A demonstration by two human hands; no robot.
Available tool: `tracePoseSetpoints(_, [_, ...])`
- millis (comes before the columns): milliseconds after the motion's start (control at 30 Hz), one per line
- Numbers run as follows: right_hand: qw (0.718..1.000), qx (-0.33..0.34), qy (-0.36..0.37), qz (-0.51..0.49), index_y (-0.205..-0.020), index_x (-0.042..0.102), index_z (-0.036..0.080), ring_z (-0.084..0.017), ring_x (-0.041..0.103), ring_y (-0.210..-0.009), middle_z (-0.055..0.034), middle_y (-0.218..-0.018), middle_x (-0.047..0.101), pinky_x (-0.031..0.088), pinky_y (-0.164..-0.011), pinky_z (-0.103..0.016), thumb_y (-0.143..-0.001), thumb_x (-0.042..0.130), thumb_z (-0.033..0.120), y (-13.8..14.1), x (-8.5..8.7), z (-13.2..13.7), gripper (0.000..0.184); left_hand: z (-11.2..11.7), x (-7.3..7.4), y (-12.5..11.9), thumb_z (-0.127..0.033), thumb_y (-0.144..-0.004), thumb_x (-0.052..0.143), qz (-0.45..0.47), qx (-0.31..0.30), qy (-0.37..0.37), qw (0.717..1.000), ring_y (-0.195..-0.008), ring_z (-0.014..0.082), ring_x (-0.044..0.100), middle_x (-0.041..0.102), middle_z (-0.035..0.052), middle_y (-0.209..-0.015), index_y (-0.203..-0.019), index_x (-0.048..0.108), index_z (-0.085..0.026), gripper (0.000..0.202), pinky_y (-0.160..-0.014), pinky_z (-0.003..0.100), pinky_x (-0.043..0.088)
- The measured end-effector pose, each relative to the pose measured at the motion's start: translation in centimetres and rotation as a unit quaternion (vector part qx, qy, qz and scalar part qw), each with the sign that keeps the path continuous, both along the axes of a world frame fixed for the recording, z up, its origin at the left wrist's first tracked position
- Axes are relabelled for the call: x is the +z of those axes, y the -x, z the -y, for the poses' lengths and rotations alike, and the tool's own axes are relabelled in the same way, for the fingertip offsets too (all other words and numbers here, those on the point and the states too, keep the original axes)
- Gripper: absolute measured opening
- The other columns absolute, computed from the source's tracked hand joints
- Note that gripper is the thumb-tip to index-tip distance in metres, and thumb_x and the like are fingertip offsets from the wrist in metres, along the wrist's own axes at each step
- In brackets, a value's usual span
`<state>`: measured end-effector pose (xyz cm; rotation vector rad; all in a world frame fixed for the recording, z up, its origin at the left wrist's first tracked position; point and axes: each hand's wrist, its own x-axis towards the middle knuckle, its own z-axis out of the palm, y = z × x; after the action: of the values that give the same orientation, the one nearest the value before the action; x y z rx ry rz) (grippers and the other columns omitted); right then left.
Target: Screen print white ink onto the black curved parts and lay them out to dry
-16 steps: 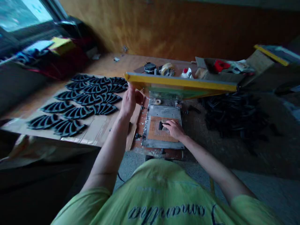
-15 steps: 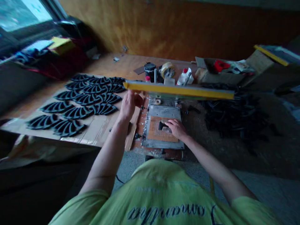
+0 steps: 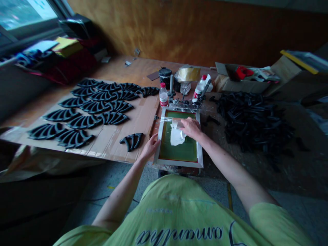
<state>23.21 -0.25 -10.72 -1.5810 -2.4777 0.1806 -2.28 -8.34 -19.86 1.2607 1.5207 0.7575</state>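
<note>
A printing screen (image 3: 179, 161) with a pale frame and green mesh lies flat on the workbench in front of me. My left hand (image 3: 150, 147) rests on the frame's left edge, fingers curled over it. My right hand (image 3: 190, 127) presses a white squeegee-like piece (image 3: 176, 136) onto the mesh near its top. One black fan-shaped part (image 3: 132, 140) lies alone on the cardboard just left of the screen.
Several black fan-shaped parts (image 3: 87, 109) lie in rows on a cardboard sheet (image 3: 110, 143) at left. A heap of black parts (image 3: 253, 119) sits at right. Bottles (image 3: 163, 95), a dark jar (image 3: 165, 74) and a tape roll (image 3: 188, 73) stand behind the screen; an open box (image 3: 243, 83) at back right.
The screen, held raised by my left hand, has come down flat over the plate. My left hand moved to its left edge. My right hand left the plate and now presses on the mesh.
</note>
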Motion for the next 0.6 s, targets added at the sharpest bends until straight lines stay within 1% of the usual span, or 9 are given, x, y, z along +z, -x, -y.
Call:
tracePoseSetpoints(67, [0.999,0.025,0.029,0.036,-0.098,0.068,0.015,-0.026,0.059,-0.096,-0.0121,-0.097,0.069,0.045,-0.086,-0.036,-0.088,0.062,0.02,0.4,-1.0,1.8,0.012,-0.2,-0.2,0.2,-0.054,-0.084,0.056,-0.001,-0.002,0.003,1.0,-0.063,0.0143,0.058,0.065,0.0008,-0.076,-0.141,0.053,-0.019,0.067,-0.056,0.023,0.039])
tracePoseSetpoints(167, [0.993,0.103,0.022,0.051,-0.096,0.068,0.016,-0.023,0.059,-0.094,-0.0104,-0.095,0.069,0.041,-0.08,-0.033,-0.09,0.05,0.01,-0.5,-1.8,4.9,0.02,-0.2,-0.4,0.3,-0.056,-0.083,0.057,0.012,0.004,0.01,1.0,-0.063,0.0143,0.058,0.066,0.0011,-0.077,-0.139,0.055,-0.019,0.067,-0.057,0.023,0.039])
tracePoseSetpoints(233, [0.983,0.174,0.024,0.054,-0.094,0.068,0.017,-0.021,0.059,-0.093,-0.0084,-0.094,0.069,0.039,-0.076,-0.031,-0.089,0.049,0.007,-1.5,-1.5,6.0,0.022,-0.1,-0.6,0.3,-0.056,-0.083,0.057,0.014,0.004,0.012,1.0,-0.062,0.0141,0.057,0.065,0.0008,-0.076,-0.139,0.054,-0.019,0.067,-0.056,0.023,0.039])
tracePoseSetpoints(300, [0.973,0.223,0.036,0.054,-0.088,0.068,0.018,-0.02,0.059,-0.089,-0.0062,-0.09,0.07,0.037,-0.073,-0.03,-0.087,0.055,0.01,-2.3,-0.7,6.0,0.015,-0.1,-0.8,0.3,-0.056,-0.084,0.056,0.01,0.003,0.01,1.0,-0.061,0.014,0.056,0.065,0.0008,-0.075,-0.139,0.054,-0.018,0.067,-0.055,0.023,0.039])
tracePoseSetpoints(367, [0.972,0.227,0.046,0.044,-0.082,0.067,0.019,-0.019,0.058,-0.083,-0.0042,-0.084,0.069,0.036,-0.071,-0.029,-0.085,0.063,0.017,-2.6,0.0,5.2,0.006,-0.1,-0.8,0.2,-0.055,-0.084,0.057,0.007,0.004,0.009,1.0,-0.062,0.0144,0.057,0.066,0.0014,-0.077,-0.137,0.055,-0.018,0.066,-0.055,0.024,0.04])
tracePoseSetpoints(433, [0.981,0.192,0.028,0.028,-0.082,0.067,0.02,-0.02,0.058,-0.083,-0.0042,-0.084,0.069,0.037,-0.071,-0.03,-0.085,0.065,0.02,-2.3,0.1,4.6,0.003,-0.2,-0.6,0.1,-0.053,-0.082,0.06,0.015,0.014,0.007,1.0,-0.063,0.0151,0.059,0.067,0.0021,-0.078,-0.135,0.058,-0.017,0.064,-0.057,0.024,0.042])
tracePoseSetpoints(500, [0.987,0.157,-0.008,0.021,-0.088,0.068,0.018,-0.021,0.058,-0.087,-0.0066,-0.088,0.069,0.037,-0.073,-0.031,-0.087,0.06,0.016,-1.7,-0.4,4.7,0.008,-0.1,-0.4,0.0,-0.051,-0.08,0.063,0.033,0.025,0.009,0.999,-0.064,0.0157,0.06,0.068,0.0024,-0.077,-0.133,0.059,-0.017,0.063,-0.057,0.024,0.043])
tracePoseSetpoints(533, [0.988,0.152,-0.023,0.022,-0.091,0.068,0.017,-0.021,0.057,-0.089,-0.0079,-0.091,0.069,0.038,-0.074,-0.031,-0.088,0.056,0.012,-1.5,-0.7,5.2,0.013,-0.1,-0.2,0.0,-0.05,-0.08,0.064,0.043,0.028,0.01,0.999,-0.064,0.0159,0.061,0.068,0.0024,-0.076,-0.133,0.06,-0.016,0.063,-0.057,0.024,0.044])
tracePoseSetpoints(600, [0.985,0.17,-0.031,0.027,-0.095,0.069,0.016,-0.022,0.058,-0.092,-0.0089,-0.095,0.07,0.04,-0.076,-0.032,-0.089,0.053,0.008,-1.3,-1.5,6.3,0.019,0.0,0.0,-0.1,-0.049,-0.079,0.065,0.06,0.031,0.012,0.998,-0.063,0.0159,0.061,0.067,0.0021,-0.075,-0.133,0.059,-0.016,0.064,-0.056,0.024,0.044])
